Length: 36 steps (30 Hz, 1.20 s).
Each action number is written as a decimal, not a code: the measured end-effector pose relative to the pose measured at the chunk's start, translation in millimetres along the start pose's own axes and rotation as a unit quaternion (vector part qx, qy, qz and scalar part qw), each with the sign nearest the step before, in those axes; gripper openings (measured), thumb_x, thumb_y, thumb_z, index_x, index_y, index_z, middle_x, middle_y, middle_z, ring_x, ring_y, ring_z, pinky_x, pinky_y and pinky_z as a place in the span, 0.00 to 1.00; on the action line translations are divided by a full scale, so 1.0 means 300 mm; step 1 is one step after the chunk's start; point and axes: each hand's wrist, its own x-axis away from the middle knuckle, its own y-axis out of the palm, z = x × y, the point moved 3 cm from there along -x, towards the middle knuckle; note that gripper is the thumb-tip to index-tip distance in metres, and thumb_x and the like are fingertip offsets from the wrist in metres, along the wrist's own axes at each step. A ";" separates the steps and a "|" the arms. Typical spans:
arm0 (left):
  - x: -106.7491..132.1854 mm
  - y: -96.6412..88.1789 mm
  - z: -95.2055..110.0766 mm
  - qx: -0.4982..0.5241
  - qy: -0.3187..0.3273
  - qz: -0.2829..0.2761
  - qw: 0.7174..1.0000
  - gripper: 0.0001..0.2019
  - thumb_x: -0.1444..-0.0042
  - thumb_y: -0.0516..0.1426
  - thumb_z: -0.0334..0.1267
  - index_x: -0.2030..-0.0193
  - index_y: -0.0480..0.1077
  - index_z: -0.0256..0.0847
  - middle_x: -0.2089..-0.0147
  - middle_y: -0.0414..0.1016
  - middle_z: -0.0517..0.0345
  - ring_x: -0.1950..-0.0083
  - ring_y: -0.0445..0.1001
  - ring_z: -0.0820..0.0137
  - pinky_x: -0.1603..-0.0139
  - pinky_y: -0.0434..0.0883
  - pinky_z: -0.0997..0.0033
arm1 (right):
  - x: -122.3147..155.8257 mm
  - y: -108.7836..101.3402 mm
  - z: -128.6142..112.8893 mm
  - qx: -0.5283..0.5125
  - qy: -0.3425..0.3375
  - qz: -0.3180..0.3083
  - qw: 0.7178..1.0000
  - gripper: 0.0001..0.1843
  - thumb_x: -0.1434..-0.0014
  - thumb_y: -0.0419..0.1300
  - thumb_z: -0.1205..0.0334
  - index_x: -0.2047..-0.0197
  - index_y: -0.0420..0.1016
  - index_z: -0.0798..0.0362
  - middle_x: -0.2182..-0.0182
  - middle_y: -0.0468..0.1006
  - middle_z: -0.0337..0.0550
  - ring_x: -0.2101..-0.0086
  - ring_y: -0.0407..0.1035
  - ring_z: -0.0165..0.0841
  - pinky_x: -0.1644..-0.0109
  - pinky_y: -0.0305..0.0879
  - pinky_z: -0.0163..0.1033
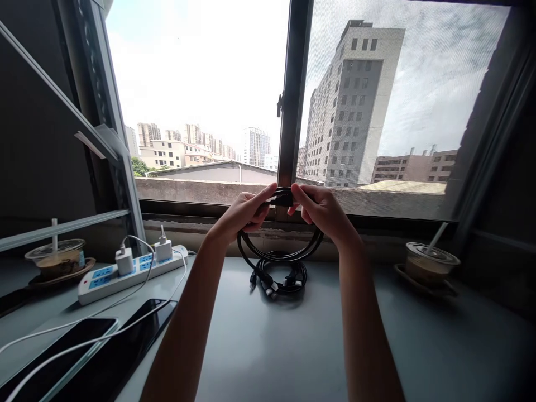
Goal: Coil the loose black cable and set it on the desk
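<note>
Held up above the table is a black cable (281, 257), wound into a loop that hangs between my hands. My left hand (250, 212) pinches the top of the loop from the left, thumb on top. From the right, my right hand (316, 206) grips the same bundle close to a black connector (283, 199). The two hands are a short gap apart. Below the loop, more coiled black cable (288, 285) with several plugs rests on the table; whether it joins the held loop I cannot tell.
On the left, a white power strip (138, 273) carries two chargers with white cables. Two dark phone-like slabs (125, 340) lie in front of it. Cups with straws stand at left (56, 258) and right (431, 262) on the grey table (272, 346). A window (201, 84) rises behind.
</note>
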 end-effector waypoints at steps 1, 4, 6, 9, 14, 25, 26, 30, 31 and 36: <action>0.000 -0.002 -0.002 -0.001 0.000 -0.005 1.000 0.30 0.44 0.51 0.52 0.91 0.49 0.38 0.89 0.45 0.65 0.88 0.46 0.85 0.86 0.43 0.78 | 0.003 0.002 -0.002 -0.012 0.010 -0.022 1.000 0.24 0.40 0.49 0.45 0.74 0.68 0.56 0.80 0.72 0.38 0.86 0.55 0.20 0.82 0.49 0.29; -0.004 -0.005 -0.011 -0.006 -0.002 -0.012 1.000 0.30 0.44 0.51 0.52 0.91 0.49 0.38 0.90 0.44 0.65 0.88 0.46 0.84 0.86 0.46 0.78 | 0.005 0.003 -0.003 -0.020 0.021 -0.028 0.999 0.25 0.39 0.47 0.44 0.75 0.67 0.56 0.80 0.71 0.38 0.87 0.56 0.20 0.83 0.49 0.29; -0.008 -0.006 -0.018 -0.003 -0.004 -0.005 1.000 0.30 0.44 0.51 0.53 0.90 0.49 0.38 0.89 0.44 0.65 0.88 0.46 0.84 0.86 0.47 0.78 | 0.001 -0.001 -0.005 -0.002 0.006 0.007 1.000 0.23 0.38 0.46 0.45 0.67 0.70 0.56 0.76 0.73 0.38 0.85 0.58 0.20 0.81 0.52 0.29; -0.017 -0.003 -0.027 0.012 -0.012 0.008 1.000 0.29 0.44 0.50 0.53 0.89 0.49 0.39 0.89 0.44 0.67 0.88 0.46 0.84 0.86 0.49 0.79 | -0.004 -0.002 -0.022 0.025 -0.061 0.049 0.997 0.18 0.40 0.52 0.49 0.55 0.71 0.51 0.62 0.74 0.40 0.77 0.65 0.22 0.74 0.61 0.30; -0.031 0.020 -0.040 0.137 -0.037 -0.078 0.987 0.25 0.40 0.48 0.47 0.85 0.48 0.39 0.87 0.41 0.69 0.88 0.44 0.85 0.88 0.45 0.82 | -0.002 0.000 -0.024 0.105 -0.098 0.030 0.989 0.15 0.49 0.63 0.55 0.58 0.76 0.48 0.60 0.73 0.40 0.68 0.68 0.28 0.70 0.63 0.32; -0.050 0.059 -0.077 0.325 -0.107 -0.138 0.929 0.21 0.39 0.47 0.45 0.81 0.54 0.40 0.87 0.42 0.70 0.88 0.48 0.82 0.87 0.52 0.80 | -0.018 -0.029 0.050 0.121 -0.051 0.142 0.981 0.14 0.46 0.59 0.54 0.58 0.72 0.51 0.63 0.75 0.42 0.60 0.69 0.34 0.57 0.64 0.40; -0.049 0.065 -0.074 0.332 -0.109 -0.138 0.927 0.21 0.39 0.47 0.45 0.81 0.54 0.40 0.87 0.42 0.70 0.87 0.49 0.81 0.86 0.53 0.80 | -0.016 -0.033 0.053 0.112 -0.050 0.154 0.980 0.14 0.45 0.59 0.54 0.58 0.71 0.51 0.64 0.75 0.43 0.61 0.69 0.34 0.57 0.65 0.40; -0.048 0.074 -0.063 0.367 -0.108 -0.119 0.916 0.19 0.41 0.50 0.44 0.81 0.56 0.39 0.87 0.45 0.69 0.86 0.54 0.81 0.84 0.56 0.80 | -0.015 -0.060 0.078 0.094 -0.040 0.205 0.973 0.14 0.45 0.59 0.54 0.58 0.71 0.52 0.63 0.75 0.44 0.60 0.69 0.34 0.61 0.65 0.38; -0.051 0.072 -0.064 0.374 -0.102 -0.108 0.915 0.18 0.41 0.51 0.43 0.80 0.57 0.39 0.87 0.46 0.69 0.85 0.55 0.80 0.83 0.58 0.80 | -0.016 -0.070 0.090 0.090 -0.037 0.229 0.968 0.14 0.45 0.59 0.54 0.58 0.70 0.52 0.63 0.75 0.45 0.61 0.69 0.34 0.61 0.65 0.37; -0.075 0.062 -0.090 0.376 -0.071 -0.061 0.922 0.16 0.42 0.51 0.46 0.75 0.63 0.37 0.86 0.52 0.67 0.78 0.67 0.76 0.75 0.66 0.79 | -0.022 -0.106 0.177 0.070 -0.014 0.373 0.925 0.19 0.42 0.53 0.49 0.53 0.66 0.54 0.61 0.71 0.48 0.62 0.69 0.34 0.68 0.65 0.36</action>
